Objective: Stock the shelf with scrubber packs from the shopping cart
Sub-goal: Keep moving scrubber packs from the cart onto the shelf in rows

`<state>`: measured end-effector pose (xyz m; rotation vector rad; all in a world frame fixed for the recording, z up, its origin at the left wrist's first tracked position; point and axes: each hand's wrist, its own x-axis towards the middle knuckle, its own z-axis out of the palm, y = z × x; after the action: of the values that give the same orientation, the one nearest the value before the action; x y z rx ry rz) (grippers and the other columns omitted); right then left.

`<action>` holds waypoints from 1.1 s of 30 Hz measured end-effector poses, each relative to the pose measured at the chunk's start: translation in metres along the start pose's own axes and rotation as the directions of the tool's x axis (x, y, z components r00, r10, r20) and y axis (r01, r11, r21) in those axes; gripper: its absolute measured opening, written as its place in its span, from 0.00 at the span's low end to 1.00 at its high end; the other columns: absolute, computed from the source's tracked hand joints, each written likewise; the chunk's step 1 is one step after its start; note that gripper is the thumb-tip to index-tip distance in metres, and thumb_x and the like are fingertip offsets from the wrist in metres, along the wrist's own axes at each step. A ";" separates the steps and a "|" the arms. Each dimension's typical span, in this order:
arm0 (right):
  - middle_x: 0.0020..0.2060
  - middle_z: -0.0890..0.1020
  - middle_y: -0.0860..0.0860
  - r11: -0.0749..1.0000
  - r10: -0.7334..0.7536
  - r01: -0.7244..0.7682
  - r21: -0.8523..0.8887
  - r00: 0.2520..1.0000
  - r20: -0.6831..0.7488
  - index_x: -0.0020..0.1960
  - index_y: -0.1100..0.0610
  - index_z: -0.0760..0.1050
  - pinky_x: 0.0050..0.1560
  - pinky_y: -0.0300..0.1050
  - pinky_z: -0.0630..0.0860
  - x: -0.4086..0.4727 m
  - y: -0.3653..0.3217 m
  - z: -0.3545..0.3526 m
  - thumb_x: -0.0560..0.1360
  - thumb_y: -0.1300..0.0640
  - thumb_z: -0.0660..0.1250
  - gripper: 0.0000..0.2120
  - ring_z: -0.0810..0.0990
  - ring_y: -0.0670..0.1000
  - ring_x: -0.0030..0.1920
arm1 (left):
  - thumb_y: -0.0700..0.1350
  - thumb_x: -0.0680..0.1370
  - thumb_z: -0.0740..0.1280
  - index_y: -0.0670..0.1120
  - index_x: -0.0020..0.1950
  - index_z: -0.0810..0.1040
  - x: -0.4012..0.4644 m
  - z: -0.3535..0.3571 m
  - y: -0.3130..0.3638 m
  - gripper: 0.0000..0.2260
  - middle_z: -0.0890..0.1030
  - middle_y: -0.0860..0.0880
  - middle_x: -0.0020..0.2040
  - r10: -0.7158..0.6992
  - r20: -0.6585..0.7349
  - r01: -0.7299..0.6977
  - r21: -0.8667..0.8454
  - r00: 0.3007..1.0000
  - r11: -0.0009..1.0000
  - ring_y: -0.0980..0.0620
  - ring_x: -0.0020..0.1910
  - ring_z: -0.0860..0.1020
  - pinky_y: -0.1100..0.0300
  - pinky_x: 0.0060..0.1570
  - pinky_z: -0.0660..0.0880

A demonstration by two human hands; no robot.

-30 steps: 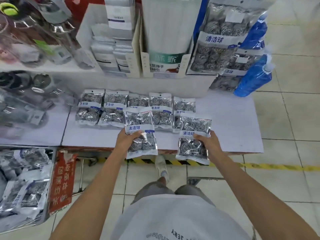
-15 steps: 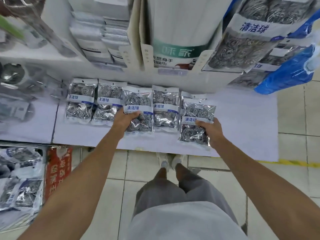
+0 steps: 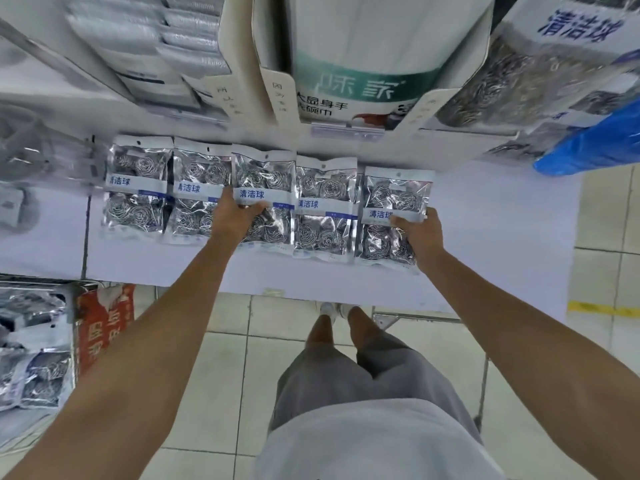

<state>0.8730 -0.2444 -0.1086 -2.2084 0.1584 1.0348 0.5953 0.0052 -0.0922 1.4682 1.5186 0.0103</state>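
Nearest, at lower left, I saw the shopping cart (image 3: 38,358) with more scrubber packs inside and a red sign (image 3: 104,327) on its end. Beyond it, on the white shelf (image 3: 502,237), five scrubber packs lay side by side in a row. The left hand (image 3: 235,220) gripped the middle pack (image 3: 266,181), thumb curled over its label. The right hand (image 3: 420,237) gripped the rightmost pack (image 3: 394,195) at its right edge, thumb on the label. Farthest, a carton of dishcloths (image 3: 360,64) stood on the tier above.
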 end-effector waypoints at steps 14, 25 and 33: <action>0.66 0.76 0.55 1.000 0.007 -0.007 -0.022 1.000 -0.005 0.74 0.55 0.66 0.57 0.51 0.76 0.010 0.000 0.010 0.70 0.51 0.81 0.38 0.77 0.57 0.63 | 0.52 0.75 0.77 0.48 0.76 0.67 0.011 0.004 -0.007 0.33 0.80 0.45 0.64 -0.018 0.044 0.018 -0.002 0.999 1.000 0.42 0.62 0.80 0.43 0.65 0.76; 0.68 0.72 0.58 0.888 -0.248 0.247 -0.387 0.968 0.048 0.76 0.59 0.67 0.56 0.46 0.75 -0.053 -0.019 -0.005 0.76 0.54 0.74 0.32 0.78 0.56 0.57 | 0.47 0.80 0.72 0.42 0.80 0.65 -0.033 -0.006 0.006 0.31 0.72 0.39 0.69 0.156 0.027 -0.157 0.322 0.987 0.934 0.41 0.66 0.74 0.44 0.68 0.74; 0.67 0.77 0.53 0.600 -0.445 0.586 -0.544 0.810 0.382 0.72 0.53 0.73 0.55 0.50 0.78 -0.143 -0.035 -0.007 0.82 0.50 0.62 0.20 0.82 0.52 0.51 | 0.49 0.85 0.60 0.43 0.79 0.68 -0.125 -0.032 0.001 0.22 0.72 0.38 0.72 0.283 0.006 -0.255 0.449 0.959 0.856 0.37 0.68 0.74 0.43 0.63 0.76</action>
<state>0.7942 -0.2463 0.0158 -2.4521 -1.0522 1.0518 0.5489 -0.0706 0.0010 2.0606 1.4064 -0.1374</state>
